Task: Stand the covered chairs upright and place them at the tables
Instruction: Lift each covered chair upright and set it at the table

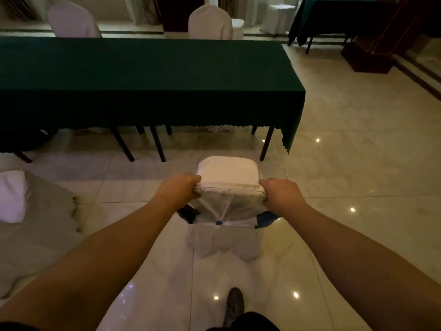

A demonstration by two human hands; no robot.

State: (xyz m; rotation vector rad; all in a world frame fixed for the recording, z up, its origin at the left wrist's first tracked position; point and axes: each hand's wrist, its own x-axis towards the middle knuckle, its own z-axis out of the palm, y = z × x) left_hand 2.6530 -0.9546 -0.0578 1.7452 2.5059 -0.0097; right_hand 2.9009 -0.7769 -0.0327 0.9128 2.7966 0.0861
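A chair in a white cover (228,177) stands upright on the tiled floor in front of me, a blue sash tied round its back. My left hand (180,189) grips the left top corner of its backrest and my right hand (281,193) grips the right top corner. The chair faces a long table with a dark green cloth (143,75), about a step short of its near edge. Another white-covered chair (28,211) lies tipped over on the floor at the left.
Two covered chairs (210,22) (74,20) stand at the table's far side. A second green-clothed table (334,17) and a dark wooden stand (372,51) are at the back right. Black table legs (266,144) show under the cloth. My shoe (235,304) is behind the chair.
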